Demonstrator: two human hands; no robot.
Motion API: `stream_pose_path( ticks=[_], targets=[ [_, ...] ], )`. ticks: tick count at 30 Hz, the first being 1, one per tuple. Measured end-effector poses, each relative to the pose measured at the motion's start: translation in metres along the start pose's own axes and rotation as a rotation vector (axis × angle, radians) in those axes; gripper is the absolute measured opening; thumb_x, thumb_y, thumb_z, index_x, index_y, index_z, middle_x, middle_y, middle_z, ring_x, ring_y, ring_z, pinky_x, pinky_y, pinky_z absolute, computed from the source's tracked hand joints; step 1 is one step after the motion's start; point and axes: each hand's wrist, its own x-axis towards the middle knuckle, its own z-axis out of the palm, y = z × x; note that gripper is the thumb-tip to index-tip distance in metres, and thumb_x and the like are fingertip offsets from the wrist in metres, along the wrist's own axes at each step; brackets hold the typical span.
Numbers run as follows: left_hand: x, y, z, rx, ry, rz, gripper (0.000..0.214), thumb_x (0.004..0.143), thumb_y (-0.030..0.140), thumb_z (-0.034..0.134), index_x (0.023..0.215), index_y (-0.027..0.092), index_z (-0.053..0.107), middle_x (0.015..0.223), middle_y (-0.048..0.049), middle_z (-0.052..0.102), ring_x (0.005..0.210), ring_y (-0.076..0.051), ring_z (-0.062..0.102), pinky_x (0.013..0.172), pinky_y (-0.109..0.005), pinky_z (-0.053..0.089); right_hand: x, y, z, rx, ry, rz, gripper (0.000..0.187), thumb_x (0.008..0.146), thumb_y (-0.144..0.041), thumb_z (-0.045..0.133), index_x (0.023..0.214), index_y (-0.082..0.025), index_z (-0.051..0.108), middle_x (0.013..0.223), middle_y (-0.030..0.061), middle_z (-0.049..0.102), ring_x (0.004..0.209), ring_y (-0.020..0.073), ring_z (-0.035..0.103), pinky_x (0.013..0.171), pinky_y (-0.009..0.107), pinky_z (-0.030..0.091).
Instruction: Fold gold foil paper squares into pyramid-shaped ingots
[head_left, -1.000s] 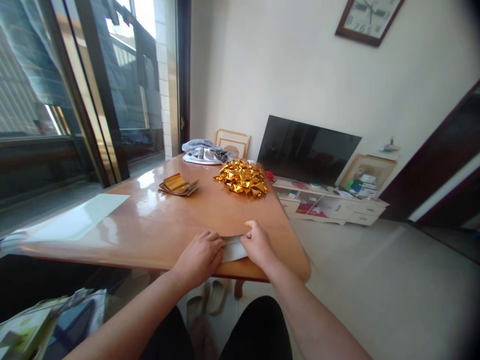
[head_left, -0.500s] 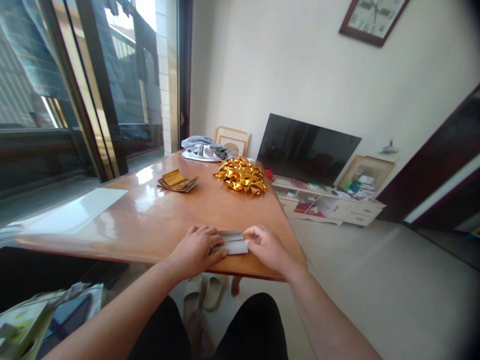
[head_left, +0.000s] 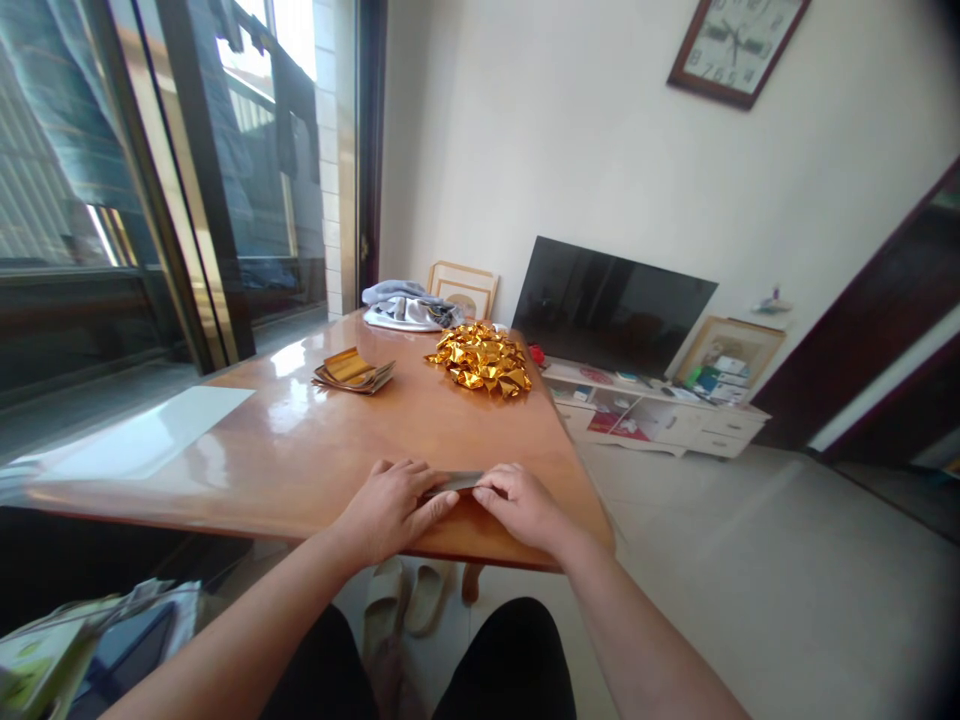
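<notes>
A sheet of paper, greyish on the side that shows, lies folded into a narrow strip near the table's front edge. My left hand holds its left end, fingers on top and thumb along the near edge. At the right end, my right hand pinches the strip between thumb and bent fingers. Both ends of the paper are hidden under my fingers. Farther back lie a small stack of gold paper sheets and, right of it, a heap of shiny gold folded foil pieces.
The brown table carries a white sheet at left and folded clothes at the far end. Beyond stand a television and a low white cabinet. Slippers lie on the floor below.
The paper's near part has been folded over, so a narrower strip shows. My left thumb has moved up to its near edge, and my right hand has shifted slightly left.
</notes>
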Motion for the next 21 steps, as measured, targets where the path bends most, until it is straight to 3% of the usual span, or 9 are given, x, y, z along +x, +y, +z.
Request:
stream_pose_path(
  ticks=[4,7,9,12,14,17,21],
  targets=[
    [0.005,-0.006,0.012,-0.002,0.063,-0.091,0.037,0.105,0.044,0.037,0.117,0.026,0.067,0.107,-0.0035,0.075,0.099,-0.022,0.066,0.088,-0.037,0.038,0.007,0.001,0.005,-0.001,0.035,0.086,0.019,0.095,-0.032,0.060,0.085,-0.021,0.073,0.086,0.0026,0.071,0.082,0.0169,0.062,0.075,0.027,0.045],
    [0.009,-0.010,0.019,-0.004,0.086,-0.115,0.032,0.104,0.039,0.040,0.118,0.027,0.066,0.112,-0.0029,0.075,0.102,-0.023,0.067,0.087,-0.036,0.039,0.009,0.001,0.012,0.048,0.079,0.160,0.013,0.092,-0.033,0.063,0.097,-0.022,0.070,0.090,0.0019,0.071,0.083,0.0176,0.063,0.074,0.028,0.046],
    [0.011,-0.010,0.022,0.004,0.091,-0.134,0.030,0.103,0.039,0.042,0.118,0.027,0.066,0.111,-0.0029,0.075,0.102,-0.023,0.067,0.086,-0.035,0.039,0.007,-0.001,0.016,0.042,0.150,0.200,0.021,0.090,-0.033,0.067,0.107,-0.022,0.066,0.094,0.0025,0.071,0.084,0.0183,0.063,0.075,0.029,0.048],
    [0.014,-0.010,0.023,0.030,0.101,-0.158,0.028,0.102,0.038,0.044,0.115,0.028,0.066,0.107,-0.0032,0.076,0.099,-0.023,0.068,0.084,-0.036,0.039,0.001,-0.011,0.021,-0.130,0.331,0.158,0.028,0.087,-0.029,0.070,0.113,-0.020,0.064,0.106,0.0070,0.068,0.100,0.0226,0.061,0.087,0.034,0.048],
    [0.015,-0.009,0.023,0.045,0.105,-0.168,0.027,0.101,0.037,0.045,0.112,0.027,0.067,0.105,-0.0038,0.076,0.097,-0.024,0.068,0.083,-0.036,0.039,-0.004,-0.021,0.023,-0.253,0.379,0.072,0.016,0.092,-0.025,0.063,0.107,-0.021,0.066,0.106,0.0077,0.067,0.105,0.0239,0.057,0.094,0.036,0.045],
    [0.016,-0.009,0.025,0.044,0.106,-0.170,0.027,0.100,0.035,0.045,0.113,0.026,0.067,0.104,-0.0046,0.076,0.099,-0.025,0.068,0.084,-0.037,0.040,-0.011,-0.035,0.027,-0.323,0.285,-0.041,0.015,0.097,-0.026,0.056,0.102,-0.023,0.069,0.104,0.0071,0.067,0.102,0.0231,0.056,0.094,0.037,0.044],
    [0.016,-0.011,0.026,-0.003,0.119,-0.166,0.028,0.099,0.032,0.046,0.117,0.025,0.066,0.109,-0.0056,0.076,0.101,-0.024,0.069,0.088,-0.037,0.042,-0.015,-0.043,0.032,-0.330,0.167,-0.062,0.023,0.099,-0.036,0.056,0.116,-0.024,0.068,0.113,0.0077,0.067,0.108,0.0248,0.055,0.096,0.038,0.043]
  ],
)
